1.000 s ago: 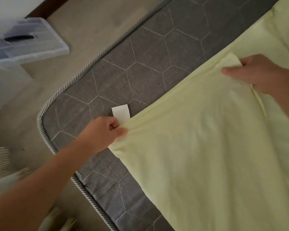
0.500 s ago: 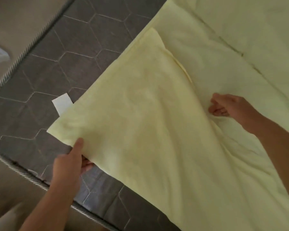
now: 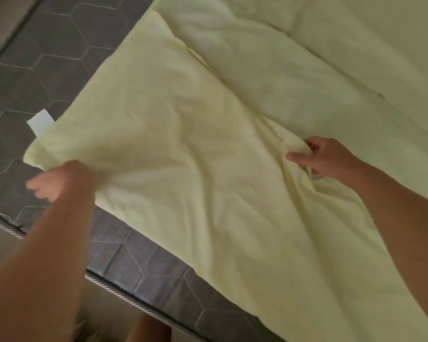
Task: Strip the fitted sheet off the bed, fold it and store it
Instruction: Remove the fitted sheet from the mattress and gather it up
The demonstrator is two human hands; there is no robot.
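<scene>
The pale yellow fitted sheet [image 3: 183, 149] is soft, matte cotton-like cloth, creased and doubled over itself into a rough triangular flap. It lies spread on the grey mattress [image 3: 47, 53], whose woven top is quilted in hexagons and edged with twisted striped cord piping [image 3: 114, 290]. A plain white tag [image 3: 40, 122], with no readable writing, pokes out at the sheet's corner. The left hand [image 3: 57, 180], blurred, sits at the sheet's near edge by that corner; whether it grips cannot be told. The right hand [image 3: 324, 156] is closed, pinching a bunched fold mid-sheet.
</scene>
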